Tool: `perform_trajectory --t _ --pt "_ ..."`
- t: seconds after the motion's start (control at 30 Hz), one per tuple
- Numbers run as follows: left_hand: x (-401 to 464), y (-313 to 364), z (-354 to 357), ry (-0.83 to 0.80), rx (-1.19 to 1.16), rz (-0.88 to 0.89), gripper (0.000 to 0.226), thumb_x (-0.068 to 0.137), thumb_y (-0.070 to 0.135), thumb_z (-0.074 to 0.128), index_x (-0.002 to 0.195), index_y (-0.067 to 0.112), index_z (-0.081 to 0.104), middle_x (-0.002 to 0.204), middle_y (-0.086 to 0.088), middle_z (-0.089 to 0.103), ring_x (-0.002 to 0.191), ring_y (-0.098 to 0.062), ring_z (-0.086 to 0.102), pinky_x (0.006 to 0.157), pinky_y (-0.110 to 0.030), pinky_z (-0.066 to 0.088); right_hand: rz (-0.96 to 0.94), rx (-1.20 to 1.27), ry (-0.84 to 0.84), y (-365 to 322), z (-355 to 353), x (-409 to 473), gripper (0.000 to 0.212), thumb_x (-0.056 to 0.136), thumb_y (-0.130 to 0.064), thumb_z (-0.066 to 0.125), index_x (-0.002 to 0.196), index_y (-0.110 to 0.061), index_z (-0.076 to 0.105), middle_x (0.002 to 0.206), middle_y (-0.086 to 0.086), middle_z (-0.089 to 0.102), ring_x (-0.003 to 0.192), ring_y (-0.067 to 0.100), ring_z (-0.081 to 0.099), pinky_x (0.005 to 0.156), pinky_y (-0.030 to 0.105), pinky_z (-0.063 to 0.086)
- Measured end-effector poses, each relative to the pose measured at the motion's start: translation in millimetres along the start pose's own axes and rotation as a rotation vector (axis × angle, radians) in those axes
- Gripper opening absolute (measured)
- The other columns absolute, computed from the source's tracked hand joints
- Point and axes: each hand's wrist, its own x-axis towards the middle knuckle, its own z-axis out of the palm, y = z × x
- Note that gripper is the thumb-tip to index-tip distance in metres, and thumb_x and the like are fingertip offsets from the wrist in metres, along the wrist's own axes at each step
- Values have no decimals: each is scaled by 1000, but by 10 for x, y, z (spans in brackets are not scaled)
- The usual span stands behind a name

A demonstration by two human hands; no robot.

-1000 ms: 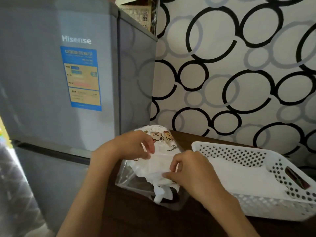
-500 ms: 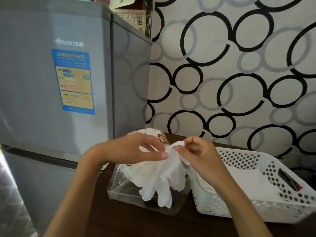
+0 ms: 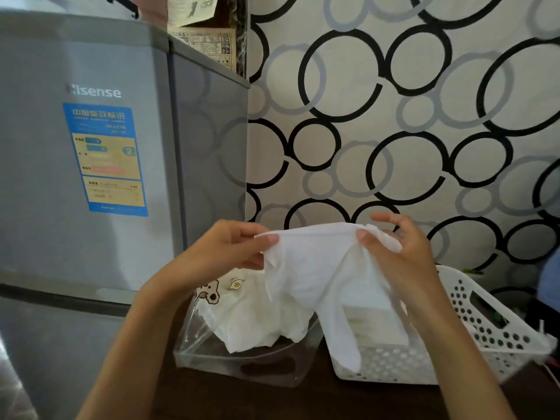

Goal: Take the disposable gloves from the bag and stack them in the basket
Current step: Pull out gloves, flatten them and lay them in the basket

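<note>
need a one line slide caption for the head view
Both hands, left hand and right hand, stretch a white glove above the bag and basket.

Dark brown wood table (image 3: 272, 401). Directly on it: clear plastic bag (image 3: 242, 359) at left-centre, white material bunched inside; white perforated basket (image 3: 491, 334) just beside it on the right, apparently touching at the near corner. Basket holds a flat white stack.
</note>
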Motion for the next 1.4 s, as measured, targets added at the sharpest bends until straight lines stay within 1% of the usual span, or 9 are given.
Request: perform_trajectory --t 0.2,0.33,0.43,0.6,0.73,0.9,1.1,1.2,1.4 --pt "40 135 196 14 -269 -87 31 92 23 60 62 16 68 52 7 60 47 -4 59 56 -13 50 -222 -244 -29 -122 -40 -69 18 84 -39 64 100 -31 59 101 -18 63 93 -3 59 78 20 47" --pt "95 136 364 14 -320 -111 29 92 31 58 90 7 74 81 -6 74 74 -13 72 76 -21 56 -43 -366 -492 -458 63 -398 64 56 -75 60 108 -39 45 101 -24 58 89 -11 56 68 14 42" --pt "92 183 444 83 -239 -114 33 91 41 57 90 15 76 83 -1 76 79 -8 72 76 -18 57 -186 -556 -382 -348 169 -424 45 80 -43 70 113 -38 39 97 -21 56 88 -5 55 73 22 49" --pt "114 43 375 150 80 89 57 73 78 37 102 37 64 102 19 68 98 7 62 79 -12 50 -96 -171 -424 -358 47 -253 20 92 -13 57 98 -31 64 87 -19 70 83 -5 64 65 10 47" --pt "94 -90 403 -233 43 145 38 88 52 57 123 37 55 120 11 65 113 -8 61 95 -26 50 94 219 -600 -368 -94 -173 26 91 -5 51 104 -21 66 93 -2 72 83 10 67 65 21 51" --pt "101 0 480 -53 -93 96 38 82 44 58 101 14 72 94 -6 73 84 -21 70 75 -25 53 188 348 -531 -289 -295 -48 28 95 -6 43 106 -20 64 84 -2 68 69 10 61 56 21 45" --pt "159 -34 620 182 99 215 62 81 60 58 89 -1 65 83 -22 64 75 -38 62 64 -42 52 195 220 -791 -241 -282 -92 40 82 -19 69 121 -20 61 112 2 69 105 16 65 81 25 54" --pt "163 -40 642 198 186 213 69 75 68 55 87 0 65 84 -21 64 76 -37 63 68 -50 54 125 -28 -503 -193 -251 -58 36 76 -38 72 109 -23 68 102 -3 72 100 16 67 83 31 55" --pt "146 -38 614 132 195 170 42 76 56 61 78 17 75 74 -4 71 65 -19 65 60 -24 47 3 -42 -26 -162 -350 13 31 91 -33 59 89 -3 66 90 24 63 73 18 55 65 28 42"
